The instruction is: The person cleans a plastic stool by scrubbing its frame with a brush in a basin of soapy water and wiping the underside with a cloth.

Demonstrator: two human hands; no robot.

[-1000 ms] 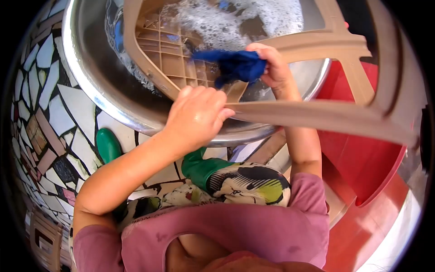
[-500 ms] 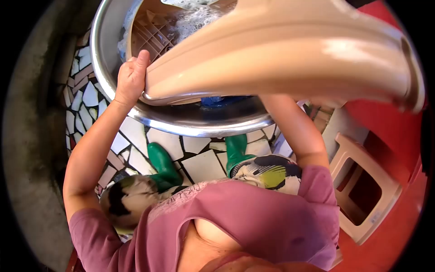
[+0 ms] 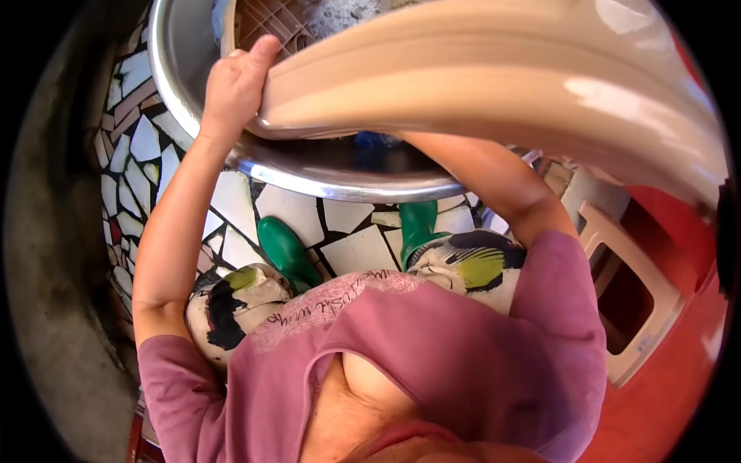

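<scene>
A large, curved beige plastic chair (image 3: 463, 85) tilts over a wide metal basin (image 3: 301, 179). My left hand (image 3: 238, 83) is closed around its left edge, thumb on top. The right forearm (image 3: 471, 166) reaches beneath the chair, and its hand is hidden there. Close to where that arm disappears, something blue (image 3: 376, 140) shows inside the basin, too covered to name. Foamy water (image 3: 343, 15) and a ribbed beige plastic grid (image 3: 270, 27) are visible at the back of the basin.
A beige plastic stool (image 3: 652, 312) is on the right, over a red surface (image 3: 656, 409). Green boots (image 3: 285, 251) stand on the broken-tile floor (image 3: 359, 251) by the basin. A grey wall or ledge (image 3: 58, 255) runs along the left.
The chair and basin sit higher in the view now. My left hand keeps its grip and appears slightly higher and to the right. The right forearm reaches further left under the chair.
</scene>
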